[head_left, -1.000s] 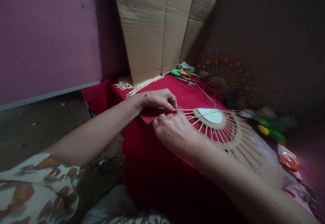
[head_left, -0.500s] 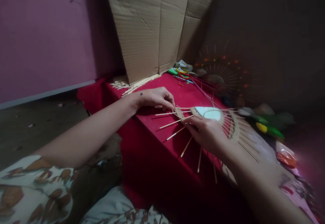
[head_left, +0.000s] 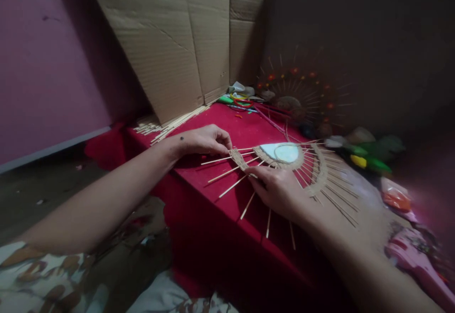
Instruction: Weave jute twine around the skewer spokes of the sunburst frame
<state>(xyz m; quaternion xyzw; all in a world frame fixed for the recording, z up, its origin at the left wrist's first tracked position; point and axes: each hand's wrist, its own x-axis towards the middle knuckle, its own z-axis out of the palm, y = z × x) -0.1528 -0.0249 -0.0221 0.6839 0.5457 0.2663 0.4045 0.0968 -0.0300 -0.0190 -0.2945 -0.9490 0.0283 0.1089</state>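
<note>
A fan of thin wooden sticks spreads out from a pale half-disc on the red cloth. A flat band of jute twine is woven across the sticks; another stretch of it curves round the far right side. My left hand pinches the band's upper end, thumb and fingertips together by the topmost stick. Lower on the same band, my right hand grips it between thumb and bent fingers. That hand hides part of the sticks and of the weaving. A loose loop of twine lies over the half-disc.
Large cardboard leans at the back, with a bundle of loose sticks at its foot. Behind stands a similar stick fan with red flowers. A pink glue gun and an orange packet lie at right.
The view has turned rightward, so everything sits further left. Both hands keep hold of the jute band, and more of the half-disc shows above my right hand.
</note>
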